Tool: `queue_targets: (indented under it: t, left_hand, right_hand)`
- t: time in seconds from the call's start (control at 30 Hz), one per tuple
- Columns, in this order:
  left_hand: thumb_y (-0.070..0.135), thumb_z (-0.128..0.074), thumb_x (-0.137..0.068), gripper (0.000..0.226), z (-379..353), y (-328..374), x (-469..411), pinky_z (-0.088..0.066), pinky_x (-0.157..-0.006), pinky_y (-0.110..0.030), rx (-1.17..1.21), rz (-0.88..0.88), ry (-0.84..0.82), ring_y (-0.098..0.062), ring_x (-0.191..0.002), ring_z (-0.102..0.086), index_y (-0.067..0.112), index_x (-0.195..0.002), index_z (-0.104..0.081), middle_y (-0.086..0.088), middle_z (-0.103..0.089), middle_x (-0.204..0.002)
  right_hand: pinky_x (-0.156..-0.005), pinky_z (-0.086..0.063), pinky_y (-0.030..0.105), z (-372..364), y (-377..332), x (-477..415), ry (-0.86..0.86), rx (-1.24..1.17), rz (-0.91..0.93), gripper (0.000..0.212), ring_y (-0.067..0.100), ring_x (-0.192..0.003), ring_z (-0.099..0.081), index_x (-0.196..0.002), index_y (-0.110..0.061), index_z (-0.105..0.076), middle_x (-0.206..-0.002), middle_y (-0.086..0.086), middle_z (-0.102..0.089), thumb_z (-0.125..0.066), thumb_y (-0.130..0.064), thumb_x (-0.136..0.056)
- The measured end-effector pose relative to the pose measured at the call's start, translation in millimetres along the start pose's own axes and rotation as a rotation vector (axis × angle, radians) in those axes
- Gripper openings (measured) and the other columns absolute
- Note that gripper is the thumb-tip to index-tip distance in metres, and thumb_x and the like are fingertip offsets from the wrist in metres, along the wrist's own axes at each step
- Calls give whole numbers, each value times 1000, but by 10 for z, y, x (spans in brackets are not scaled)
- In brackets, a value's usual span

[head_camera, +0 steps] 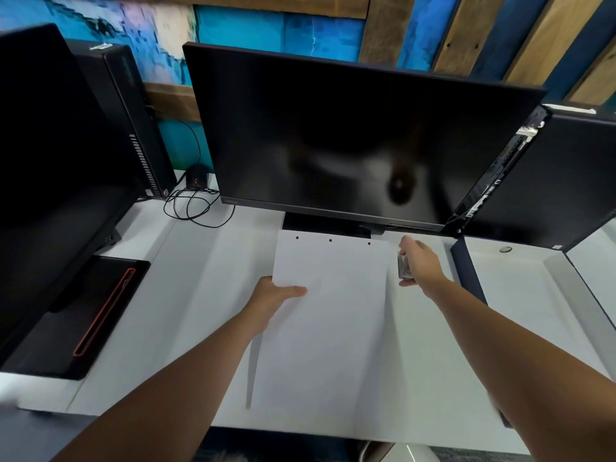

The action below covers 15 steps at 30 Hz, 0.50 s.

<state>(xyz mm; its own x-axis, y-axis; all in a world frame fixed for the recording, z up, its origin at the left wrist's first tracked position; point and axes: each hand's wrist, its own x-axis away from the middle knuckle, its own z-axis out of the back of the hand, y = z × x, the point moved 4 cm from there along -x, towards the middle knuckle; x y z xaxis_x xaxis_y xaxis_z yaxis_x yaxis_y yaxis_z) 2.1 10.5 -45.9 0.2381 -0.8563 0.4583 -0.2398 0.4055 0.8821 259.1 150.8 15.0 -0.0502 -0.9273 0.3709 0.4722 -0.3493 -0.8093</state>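
Observation:
A white sheet of paper (328, 315) with three small punched holes along its far edge is lifted off the white desk (186, 295). My left hand (273, 300) grips the sheet's left edge, thumb on top. To the right of the sheet, my right hand (418, 261) holds a small shiny metal object (404, 266), blurred, perhaps a stapler or punch, close to the sheet's far right corner.
A dark monitor (350, 138) stands straight ahead, its stand just beyond the paper. A second monitor (43, 161) and a black computer tower (133, 121) stand at left, another tower (550, 181) at right. Loose cables (196, 205) lie behind, and a black laptop with a red stripe (93, 315) lies left.

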Motion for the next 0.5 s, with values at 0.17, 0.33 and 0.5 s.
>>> queue_targets:
  t: [0.17, 0.33, 0.5]
  left_hand:
    - [6, -79, -72, 22, -21, 7, -16, -53, -77, -29, -9, 4, 10, -20, -87, -70, 15, -90, -72, -2, -74, -93]
    - [6, -80, -71, 25, -25, 7, -38, -53, -81, -32, -11, -5, -5, -23, -93, -70, 15, -94, -72, -5, -74, -99]
    - [5, -79, -72, 24, -15, 49, -21, -53, -77, -29, -6, -19, -6, -22, -92, -70, 16, -92, -72, -4, -74, -97]
  right_hand:
    - [-59, -54, 33, -26, 472, 26, -127, 215, -97, 22, 23, -61, -51, -95, -4, -45, -72, 10, -50, -47, -23, -84]
    - [-62, -50, 34, -42, 739, 78, -74, 533, -76, 45, 32, -76, -62, -107, -4, -44, -101, 14, -57, -62, -38, -83]
    - [-56, -43, 29, -16, 886, 112, 3, 667, -101, 61, 32, -87, -64, -114, -6, -43, -110, 13, -54, -68, -48, -77]
